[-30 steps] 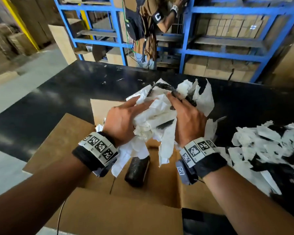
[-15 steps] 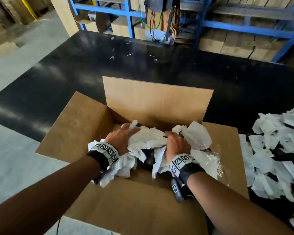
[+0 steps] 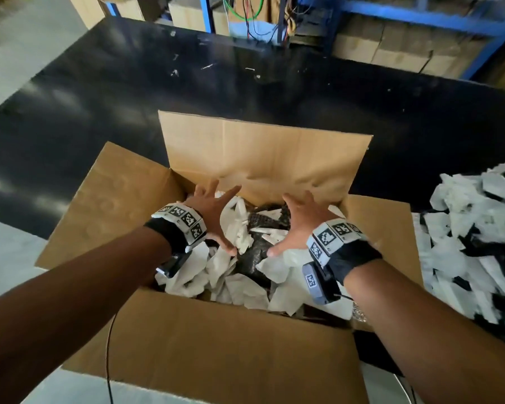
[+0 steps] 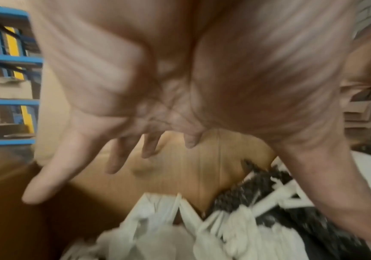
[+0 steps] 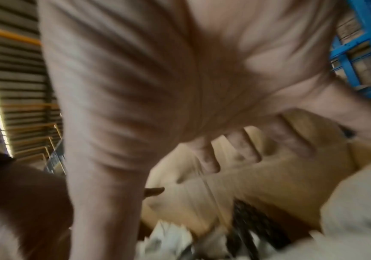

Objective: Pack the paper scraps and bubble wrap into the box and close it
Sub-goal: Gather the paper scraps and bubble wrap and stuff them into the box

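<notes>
An open cardboard box (image 3: 263, 158) stands on the black table with all flaps spread. Inside lie white paper scraps (image 3: 239, 287) and a dark bubble-wrap bundle (image 3: 254, 252). My left hand (image 3: 213, 214) hovers over the box's left half with fingers spread and nothing in it. My right hand (image 3: 301, 220) hovers over the right half, fingers also spread and empty. The left wrist view shows the splayed left hand (image 4: 135, 123) above the paper scraps (image 4: 157, 237) and dark wrap (image 4: 257, 190). In the blurred right wrist view the right hand (image 5: 180, 105) is above the box wall (image 5: 246, 193).
A heap of white paper scraps (image 3: 473, 234) lies on the black table (image 3: 129, 97) right of the box. Blue shelving (image 3: 420, 16) with cartons stands behind the table. Grey floor (image 3: 9, 258) shows to the left.
Both hands carried a bundle of paper scraps down into the box, then let it go. They now hover open above the contents.
</notes>
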A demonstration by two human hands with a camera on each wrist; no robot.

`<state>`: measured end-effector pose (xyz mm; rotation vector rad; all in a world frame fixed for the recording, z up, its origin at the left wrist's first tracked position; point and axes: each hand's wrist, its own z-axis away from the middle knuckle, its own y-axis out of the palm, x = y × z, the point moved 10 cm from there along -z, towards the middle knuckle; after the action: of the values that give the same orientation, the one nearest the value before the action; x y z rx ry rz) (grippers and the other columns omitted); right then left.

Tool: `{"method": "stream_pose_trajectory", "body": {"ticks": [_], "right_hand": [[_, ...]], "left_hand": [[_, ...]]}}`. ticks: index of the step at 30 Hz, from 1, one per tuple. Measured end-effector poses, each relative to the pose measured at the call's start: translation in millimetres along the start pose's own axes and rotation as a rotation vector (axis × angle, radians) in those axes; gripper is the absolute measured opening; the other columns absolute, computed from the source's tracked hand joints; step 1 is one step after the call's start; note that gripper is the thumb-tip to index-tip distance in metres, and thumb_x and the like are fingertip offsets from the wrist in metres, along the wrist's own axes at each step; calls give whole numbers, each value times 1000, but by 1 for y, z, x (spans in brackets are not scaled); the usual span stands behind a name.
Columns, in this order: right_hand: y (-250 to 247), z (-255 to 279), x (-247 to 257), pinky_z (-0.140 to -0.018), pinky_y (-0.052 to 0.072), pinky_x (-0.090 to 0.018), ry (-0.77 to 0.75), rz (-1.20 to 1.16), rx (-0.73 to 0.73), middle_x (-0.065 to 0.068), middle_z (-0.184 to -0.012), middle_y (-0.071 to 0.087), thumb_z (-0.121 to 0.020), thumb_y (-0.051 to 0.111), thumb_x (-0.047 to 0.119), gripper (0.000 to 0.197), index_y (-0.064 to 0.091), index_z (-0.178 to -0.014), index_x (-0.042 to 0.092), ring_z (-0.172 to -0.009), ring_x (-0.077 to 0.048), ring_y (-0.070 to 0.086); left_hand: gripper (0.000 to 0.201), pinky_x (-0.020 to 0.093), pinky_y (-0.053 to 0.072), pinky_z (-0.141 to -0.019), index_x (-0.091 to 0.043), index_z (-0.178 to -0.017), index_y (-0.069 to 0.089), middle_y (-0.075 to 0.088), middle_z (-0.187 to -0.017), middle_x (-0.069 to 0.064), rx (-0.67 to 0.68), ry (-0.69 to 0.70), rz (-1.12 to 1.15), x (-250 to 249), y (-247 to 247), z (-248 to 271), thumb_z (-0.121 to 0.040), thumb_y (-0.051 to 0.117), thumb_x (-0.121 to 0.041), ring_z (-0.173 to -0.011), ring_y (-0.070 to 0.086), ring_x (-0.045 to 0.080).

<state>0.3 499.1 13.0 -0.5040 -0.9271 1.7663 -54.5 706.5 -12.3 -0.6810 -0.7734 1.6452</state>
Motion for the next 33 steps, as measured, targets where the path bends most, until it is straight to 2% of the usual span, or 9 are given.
{"method": "stream_pose_trajectory", "body": {"ticks": [3, 6, 11, 15, 19, 21, 26, 30, 33], "right_hand": [[58, -7, -17, -116, 28, -66, 101, 32, 236, -20, -163, -28, -53, 87, 71, 157, -26, -156, 34, -150, -54, 13], [100, -29, -16, -119, 31, -56, 150, -133, 301, -25, -160, -33, -50, 91, 67, 166, -33, -153, 30, -152, -47, 15], [116, -62, 8, -124, 16, -56, 55, -220, 209, -18, -166, -20, -45, 90, 71, 166, -20, -158, 21, -155, -39, -5], [97, -73, 25, -122, 27, -50, -91, -260, 134, -12, -168, 16, -46, 95, 61, 153, 2, -162, 23, -153, -34, 21], [77, -66, 21, -100, 53, -48, -114, -196, 114, -9, -160, 34, -48, 97, 53, 141, 14, -160, 27, -135, -34, 50], [69, -59, 13, -105, 47, -57, -83, -86, 68, -11, -163, 21, -48, 94, 61, 142, 10, -159, 33, -143, -41, 36], [96, -51, 6, -115, 21, -73, 26, -126, 204, -15, -163, -32, -48, 92, 64, 164, -37, -147, 45, -150, -55, -7], [123, -51, 12, -118, 26, -65, -6, -80, 302, -19, -163, -30, -68, 89, 45, 148, -32, -152, 38, -152, -50, 10], [123, -49, 17, -118, 13, -70, -13, 1, 267, -18, -165, -25, -91, 72, 29, 117, -24, -158, 25, -153, -48, -5]], "left_hand": [[165, 74, 25, -113, -58, -145, -31, -34, -163, 9, 184, -42, -13, 4, 37, -11, -34, 88, -79, -149, 1, 57], [164, 70, 25, -115, -51, -147, -35, -40, -159, 14, 318, -85, 22, 2, 67, -19, -43, 91, -73, -151, -4, 53], [161, 67, 22, -118, -46, -150, -33, -40, -158, 17, 364, -91, 94, -13, 95, -38, -51, 93, -63, -152, -9, 51], [162, 67, 22, -118, -47, -151, -29, -34, -163, 13, 382, -74, 77, -6, 96, -46, -47, 93, -65, -153, -5, 49], [159, 65, 20, -120, -43, -154, -25, -29, -163, 16, 282, -26, 6, 2, 73, -44, -51, 94, -62, -151, 0, 55], [164, 71, 22, -116, -48, -152, -27, -32, -163, 16, 233, -67, -27, 13, 66, -45, -40, 91, -72, -149, -3, 59], [164, 69, 24, -116, -51, -148, -33, -41, -158, 16, 309, -89, 20, 8, 83, -40, -42, 91, -71, -149, 3, 58], [159, 63, 32, -115, -59, -144, -29, -25, -166, 15, 330, -62, 100, -2, 104, -43, -46, 97, -58, -150, 13, 53], [160, 62, 33, -116, -60, -145, -26, -22, -166, 13, 307, -63, 110, -1, 108, -45, -43, 97, -60, -149, 16, 54]]}}
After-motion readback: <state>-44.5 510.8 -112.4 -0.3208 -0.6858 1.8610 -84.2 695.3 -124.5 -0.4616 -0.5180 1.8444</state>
